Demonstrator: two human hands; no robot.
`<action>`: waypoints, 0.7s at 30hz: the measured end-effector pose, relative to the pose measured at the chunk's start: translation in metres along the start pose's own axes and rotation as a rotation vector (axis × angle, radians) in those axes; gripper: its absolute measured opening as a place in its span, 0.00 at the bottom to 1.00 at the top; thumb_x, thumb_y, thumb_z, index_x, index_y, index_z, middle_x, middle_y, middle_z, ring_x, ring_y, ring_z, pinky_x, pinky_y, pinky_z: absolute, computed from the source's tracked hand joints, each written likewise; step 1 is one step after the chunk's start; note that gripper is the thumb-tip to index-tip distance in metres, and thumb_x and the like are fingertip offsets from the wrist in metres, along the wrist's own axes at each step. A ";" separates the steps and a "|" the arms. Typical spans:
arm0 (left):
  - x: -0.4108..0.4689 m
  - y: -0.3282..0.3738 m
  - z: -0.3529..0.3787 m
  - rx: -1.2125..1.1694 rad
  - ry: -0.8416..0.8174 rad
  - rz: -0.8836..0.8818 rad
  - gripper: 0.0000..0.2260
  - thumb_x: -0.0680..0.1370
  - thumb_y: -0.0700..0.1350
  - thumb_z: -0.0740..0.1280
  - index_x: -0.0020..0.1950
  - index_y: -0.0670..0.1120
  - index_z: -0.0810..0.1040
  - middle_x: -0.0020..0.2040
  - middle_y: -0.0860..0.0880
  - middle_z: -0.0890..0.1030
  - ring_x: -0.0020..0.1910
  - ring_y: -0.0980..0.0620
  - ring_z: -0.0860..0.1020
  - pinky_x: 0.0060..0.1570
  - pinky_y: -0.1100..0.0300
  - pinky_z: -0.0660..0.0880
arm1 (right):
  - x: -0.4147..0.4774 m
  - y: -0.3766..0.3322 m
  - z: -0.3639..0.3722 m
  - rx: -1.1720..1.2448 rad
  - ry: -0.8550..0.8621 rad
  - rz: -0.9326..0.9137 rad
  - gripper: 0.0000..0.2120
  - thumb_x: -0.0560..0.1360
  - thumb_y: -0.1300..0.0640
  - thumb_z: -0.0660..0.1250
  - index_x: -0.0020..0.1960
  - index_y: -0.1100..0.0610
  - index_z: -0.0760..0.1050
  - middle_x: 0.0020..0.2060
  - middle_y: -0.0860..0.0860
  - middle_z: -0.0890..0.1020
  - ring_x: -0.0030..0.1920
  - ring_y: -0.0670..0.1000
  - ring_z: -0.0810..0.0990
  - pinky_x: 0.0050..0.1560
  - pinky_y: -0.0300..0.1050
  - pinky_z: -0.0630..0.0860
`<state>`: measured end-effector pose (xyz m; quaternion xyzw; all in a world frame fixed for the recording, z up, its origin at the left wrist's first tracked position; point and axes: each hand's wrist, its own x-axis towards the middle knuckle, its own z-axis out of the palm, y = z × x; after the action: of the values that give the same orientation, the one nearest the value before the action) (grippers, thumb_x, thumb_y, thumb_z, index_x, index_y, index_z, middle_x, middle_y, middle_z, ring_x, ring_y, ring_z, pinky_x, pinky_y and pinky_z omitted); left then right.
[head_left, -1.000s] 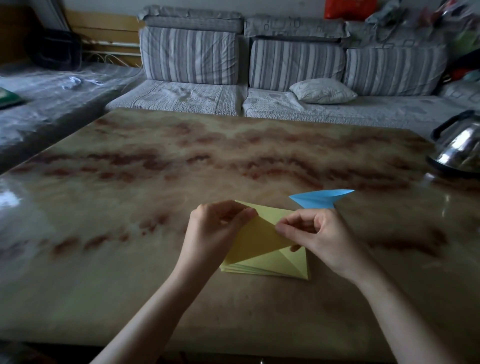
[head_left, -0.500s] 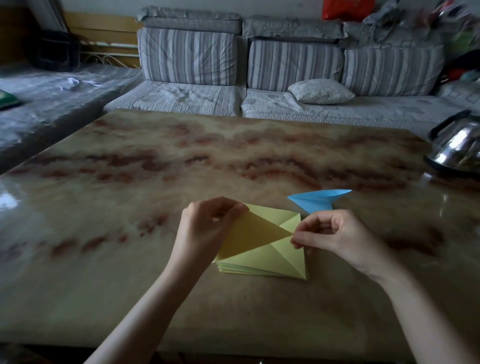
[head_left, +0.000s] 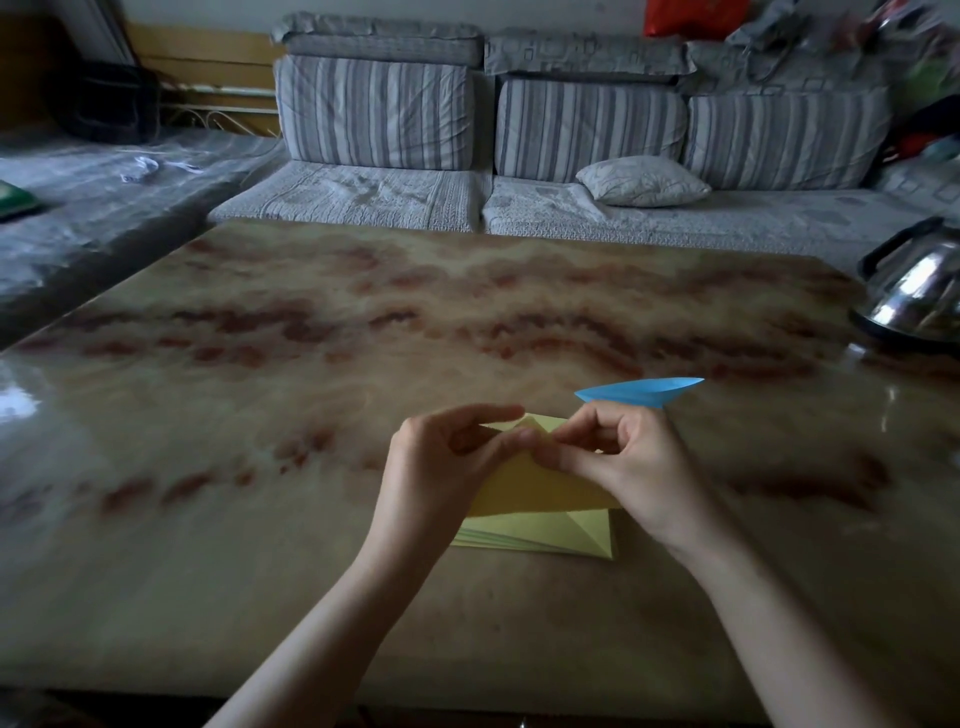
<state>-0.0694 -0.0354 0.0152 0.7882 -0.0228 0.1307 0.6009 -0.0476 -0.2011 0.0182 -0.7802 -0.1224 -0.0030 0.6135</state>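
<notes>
While both hands meet at its upper point, a folded yellow sheet (head_left: 540, 486) is held near the middle of a marbled table (head_left: 311, 364), toward the person's side. Its long lower edge slants across a stack of yellow paper (head_left: 550, 535) lying flat beneath it. The left hand (head_left: 441, 457) pinches the sheet's top between thumb and forefinger. The right hand (head_left: 628, 462), fingers curled, pinches the same point from the other side, so that the fingertips of the two hands all but touch. The stack's near edge and right corner show below the wrists, its layers slightly fanned. Just beyond the right hand's knuckles lies a folded blue paper (head_left: 639, 391), its sharp tip pointing right and its near edge hidden behind the fingers. A broad stretch of tabletop runs to the left of the hands and on to the far edge; the near edge crosses under both forearms. A steel kettle (head_left: 919, 296) stands at the table's right side, well apart from the hands. Past the far edge sits a striped sofa (head_left: 374, 197) with a pale pillow (head_left: 641, 182) on its seat.
</notes>
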 end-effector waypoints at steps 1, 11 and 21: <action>-0.001 0.000 0.001 -0.026 -0.008 -0.011 0.04 0.68 0.47 0.75 0.41 0.54 0.84 0.31 0.58 0.83 0.31 0.69 0.77 0.33 0.73 0.69 | 0.000 0.000 -0.001 0.014 0.006 0.006 0.08 0.62 0.54 0.77 0.34 0.54 0.79 0.32 0.51 0.82 0.36 0.47 0.79 0.42 0.43 0.73; -0.005 0.000 0.002 -0.049 -0.067 -0.058 0.04 0.68 0.48 0.76 0.37 0.49 0.85 0.31 0.55 0.83 0.30 0.64 0.78 0.31 0.71 0.70 | -0.003 -0.002 0.002 0.044 -0.013 -0.062 0.10 0.66 0.47 0.72 0.40 0.53 0.83 0.39 0.51 0.85 0.45 0.53 0.81 0.52 0.47 0.75; -0.002 0.001 0.001 -0.120 -0.107 -0.162 0.03 0.68 0.47 0.75 0.36 0.49 0.85 0.33 0.50 0.84 0.33 0.59 0.80 0.37 0.63 0.73 | 0.000 0.002 0.004 -0.008 0.177 -0.036 0.05 0.69 0.53 0.73 0.38 0.54 0.82 0.33 0.46 0.83 0.40 0.44 0.80 0.46 0.42 0.75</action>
<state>-0.0712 -0.0369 0.0154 0.7560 0.0014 0.0379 0.6535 -0.0478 -0.1975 0.0155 -0.7770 -0.0817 -0.0833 0.6185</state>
